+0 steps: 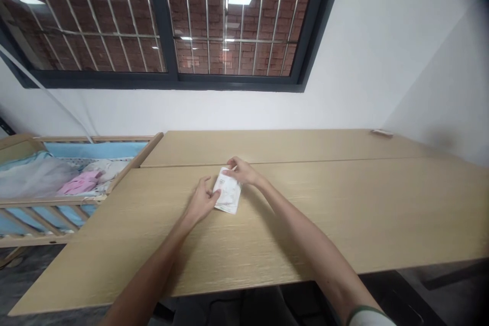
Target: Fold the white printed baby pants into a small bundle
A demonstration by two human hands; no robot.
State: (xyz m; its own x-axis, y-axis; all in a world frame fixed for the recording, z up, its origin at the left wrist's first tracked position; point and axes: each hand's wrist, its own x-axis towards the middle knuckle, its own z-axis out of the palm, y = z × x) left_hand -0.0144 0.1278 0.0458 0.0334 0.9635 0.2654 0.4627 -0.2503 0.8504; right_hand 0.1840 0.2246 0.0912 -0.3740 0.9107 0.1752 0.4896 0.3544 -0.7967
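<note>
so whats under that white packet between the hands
The white printed packet lies over the light wood table, between the left hand and right hand. Wood shows around it; the surface directly beneath is covered and cannot be seen.

Desk (pixel 344 214): two pale oak-grain panels butted along a straight seam running 9 to 3 o'clock. White printed paper packet (pixel 228 191) lies mid-desk, just short of the seam, its long axis tilted toward 1 o'clock. Small pale flat object (pixel 382 132) sits on the far edge at 1 o'clock. Wooden cot (pixel 49 201) abuts the desk at 9 o'clock; on it lie pink garment (pixel 80 183) and grey gauzy cloth (pixel 34 178).
</note>
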